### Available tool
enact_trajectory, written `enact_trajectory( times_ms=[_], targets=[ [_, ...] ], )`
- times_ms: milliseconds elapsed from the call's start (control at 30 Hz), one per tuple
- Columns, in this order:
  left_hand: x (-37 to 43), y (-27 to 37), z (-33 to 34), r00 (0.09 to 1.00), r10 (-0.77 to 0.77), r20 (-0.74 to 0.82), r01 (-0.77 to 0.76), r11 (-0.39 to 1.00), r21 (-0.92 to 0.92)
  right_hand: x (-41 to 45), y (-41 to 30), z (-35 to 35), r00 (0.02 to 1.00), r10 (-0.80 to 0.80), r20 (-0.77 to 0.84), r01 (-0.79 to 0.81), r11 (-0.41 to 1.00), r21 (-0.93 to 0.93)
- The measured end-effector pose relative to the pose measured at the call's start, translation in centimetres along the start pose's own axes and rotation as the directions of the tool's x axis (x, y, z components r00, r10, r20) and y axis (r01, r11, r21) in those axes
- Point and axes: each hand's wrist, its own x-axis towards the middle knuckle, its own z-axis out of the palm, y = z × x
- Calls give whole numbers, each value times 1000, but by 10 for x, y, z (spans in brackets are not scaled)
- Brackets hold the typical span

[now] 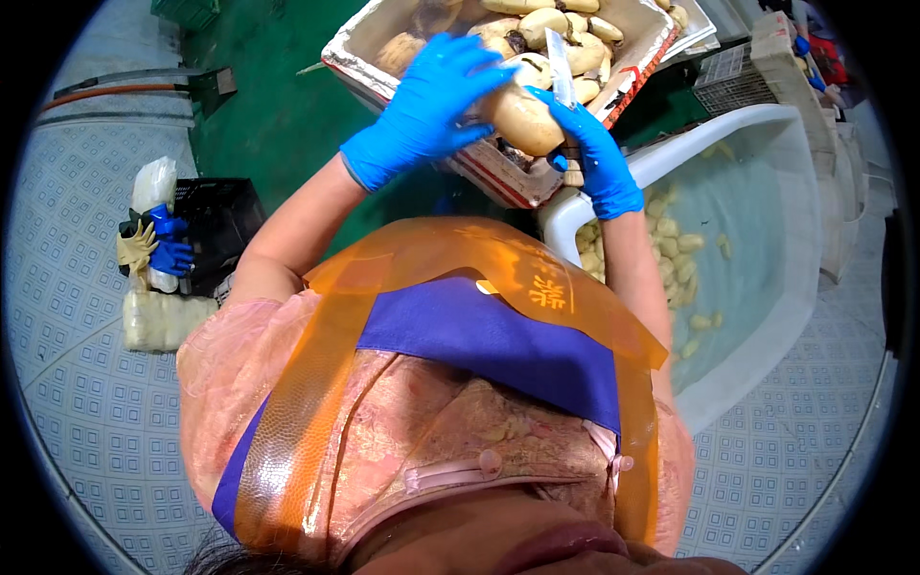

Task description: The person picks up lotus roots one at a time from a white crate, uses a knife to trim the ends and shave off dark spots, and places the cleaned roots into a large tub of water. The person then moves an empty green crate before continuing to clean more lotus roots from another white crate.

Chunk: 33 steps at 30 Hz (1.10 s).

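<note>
Both hands wear blue disposable gloves. My left hand is spread at the left side of a lotus root segment, slightly blurred, its fingers apart; whether it touches the root is unclear. My right hand is closed around the handle of a knife, whose broad blade points up and away, and its fingers also bear on the right side of the same root. Behind them, more lotus roots with dark joints fill a white foam box. The root is above the box's near edge.
At right, a white tub of water holds many pale root pieces. A grey crate stands beyond it. To the left are a black crate, rubber gloves, plastic-wrapped packs and a long-handled shovel.
</note>
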Motion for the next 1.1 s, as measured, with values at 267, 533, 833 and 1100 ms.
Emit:
enact_trajectory(
  times_ms=[267, 533, 833, 1100],
  targets=[
    [3, 31, 60, 594, -595, 541, 444, -318, -838, -2, 44, -2, 994, -42, -103, 52, 994, 97],
    [-32, 12, 33, 689, -653, 315, 721, 572, -391, -16, 13, -3, 972, -177, -157, 40, 778, -628],
    [-49, 0, 39, 661, -634, 401, 750, 568, -338, 15, 44, -18, 956, -287, 56, 187, 453, -872],
    [-46, 0, 16, 668, -668, 328, 744, 612, -267, 17, 42, 0, 933, -339, 123, 213, 244, -946]
  ],
)
